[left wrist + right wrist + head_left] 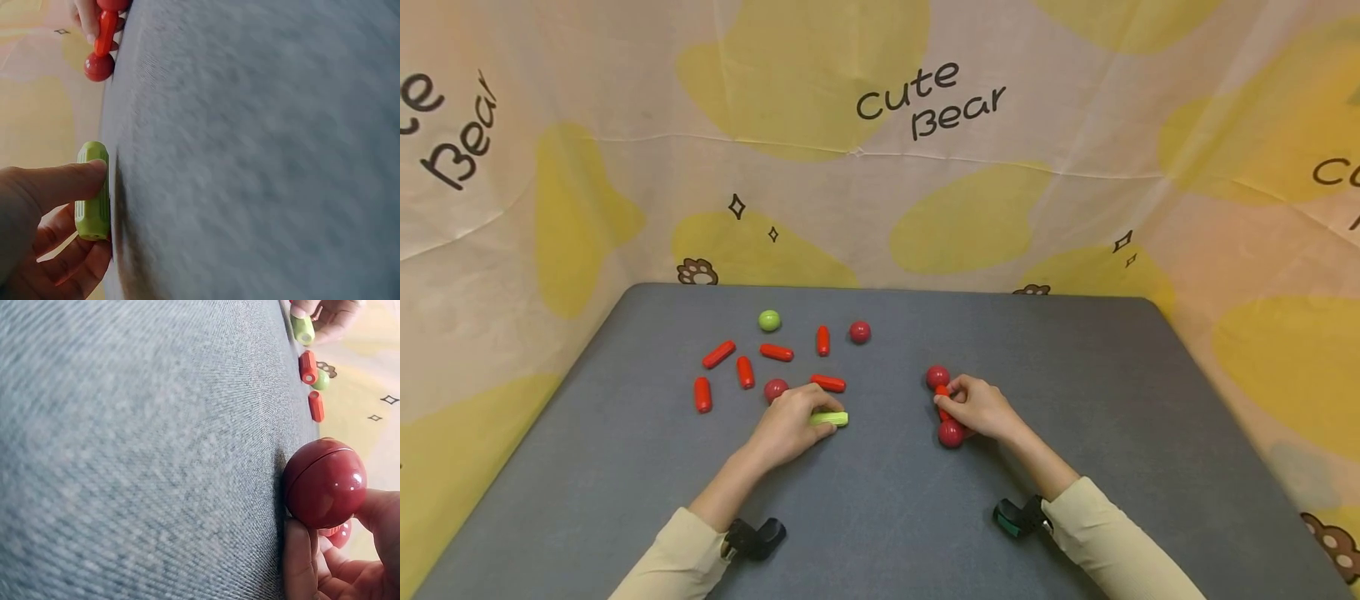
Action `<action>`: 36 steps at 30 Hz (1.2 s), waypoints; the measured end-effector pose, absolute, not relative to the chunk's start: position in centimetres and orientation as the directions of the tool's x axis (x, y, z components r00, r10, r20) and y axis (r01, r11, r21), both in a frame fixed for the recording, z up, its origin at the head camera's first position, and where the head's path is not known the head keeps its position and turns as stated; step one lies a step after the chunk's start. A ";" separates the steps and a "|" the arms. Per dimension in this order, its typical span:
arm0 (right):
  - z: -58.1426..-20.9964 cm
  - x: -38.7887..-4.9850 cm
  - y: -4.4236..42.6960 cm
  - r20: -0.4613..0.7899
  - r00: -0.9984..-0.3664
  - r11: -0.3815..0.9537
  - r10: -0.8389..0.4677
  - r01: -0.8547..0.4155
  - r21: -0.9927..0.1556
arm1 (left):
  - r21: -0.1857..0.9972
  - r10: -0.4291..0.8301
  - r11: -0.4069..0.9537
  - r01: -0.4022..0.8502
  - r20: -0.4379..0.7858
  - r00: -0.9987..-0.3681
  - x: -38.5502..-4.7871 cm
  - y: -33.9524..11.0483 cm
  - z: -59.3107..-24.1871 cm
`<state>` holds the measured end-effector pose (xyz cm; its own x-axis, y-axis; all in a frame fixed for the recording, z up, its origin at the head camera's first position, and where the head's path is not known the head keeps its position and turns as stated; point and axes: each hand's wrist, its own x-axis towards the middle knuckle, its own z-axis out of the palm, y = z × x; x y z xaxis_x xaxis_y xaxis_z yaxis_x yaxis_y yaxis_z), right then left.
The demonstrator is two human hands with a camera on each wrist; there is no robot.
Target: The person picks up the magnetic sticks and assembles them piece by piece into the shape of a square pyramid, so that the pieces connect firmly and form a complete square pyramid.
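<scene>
A grey surface (880,517) backed by a yellow-patterned cloth (820,83), with two hands set apart, each clamped on a rod.

The left hand (790,423) pinches a light green rod (832,419) between thumb and fingers, close to the surface. Off to its right, the right hand (987,408) grips a red rod (943,403) with a dark red ball at either end: the far ball (937,377) ahead of the fingers, the near ball (951,433) nearer the wrist. Just beyond the left hand lie a loose dark red ball (776,390) and a loose red rod (828,383). Five more red rods (719,354) are scattered farther ahead and to its left, with a green ball (770,320) and another dark red ball (860,332) beyond the left hand too.
</scene>
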<state>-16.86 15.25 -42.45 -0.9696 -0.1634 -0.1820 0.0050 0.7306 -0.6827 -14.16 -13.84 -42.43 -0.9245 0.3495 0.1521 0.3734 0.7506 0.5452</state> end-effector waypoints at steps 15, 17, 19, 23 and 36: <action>-42.6 -16.6 15.0 -0.175 -0.975 0.730 -0.139 0.019 -0.683 | 0.545 0.360 0.733 0.406 0.195 -0.912 -15.7 -10.2 -41.2; -42.6 -16.6 15.0 -0.171 -0.976 0.731 -0.137 0.017 -0.682 | 0.547 0.361 0.730 0.411 0.201 -0.910 -16.1 -9.6 -41.1; -42.7 -16.6 14.9 -0.169 -0.977 0.734 -0.133 0.018 -0.679 | 0.547 0.370 0.724 0.420 0.206 -0.906 -16.5 -9.1 -41.1; -42.7 -16.6 14.8 -0.180 -0.976 0.734 -0.123 0.033 -0.679 | 0.541 0.389 0.717 0.439 0.212 -0.896 -17.3 -8.1 -41.3; -42.7 -16.7 14.3 -0.182 -0.975 0.730 -0.124 0.034 -0.683 | 0.510 0.406 0.731 0.453 0.209 -0.890 -19.5 -5.8 -41.6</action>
<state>-16.67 14.28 -42.70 -0.9755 -0.1242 -0.1816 0.0342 0.7297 -0.6829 -19.50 -5.82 -41.56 -0.8897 0.4060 0.2087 0.4532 0.7309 0.5103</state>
